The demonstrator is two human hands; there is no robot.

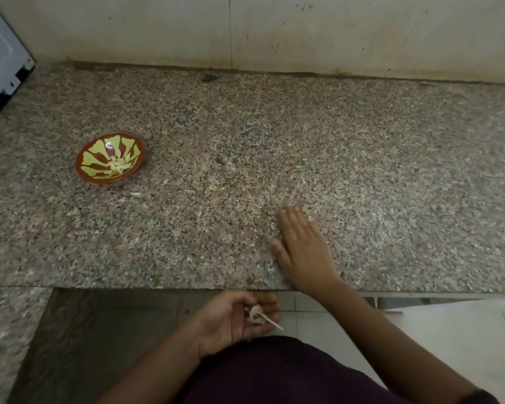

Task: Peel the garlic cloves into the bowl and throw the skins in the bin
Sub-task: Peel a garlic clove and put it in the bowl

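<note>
A small red bowl with a yellow-green pattern (83, 167) stands on the granite counter (274, 141) at the left, with several peeled garlic cloves (119, 167) inside. One pale clove piece (136, 194) lies on the counter just in front of the bowl. My right hand (301, 246) lies flat with straight fingers on the counter near its front edge. Below that edge my left hand (236, 317) is cupped palm up, holding a small heap of garlic skins (255, 313) and a thin dry stalk (270, 320). No bin is in view.
A tiled wall (245, 30) closes the counter at the back. A white appliance corner (0, 71) stands at the far left. Below the counter edge are a dark recess (99, 330) and pale floor tiles (449, 345).
</note>
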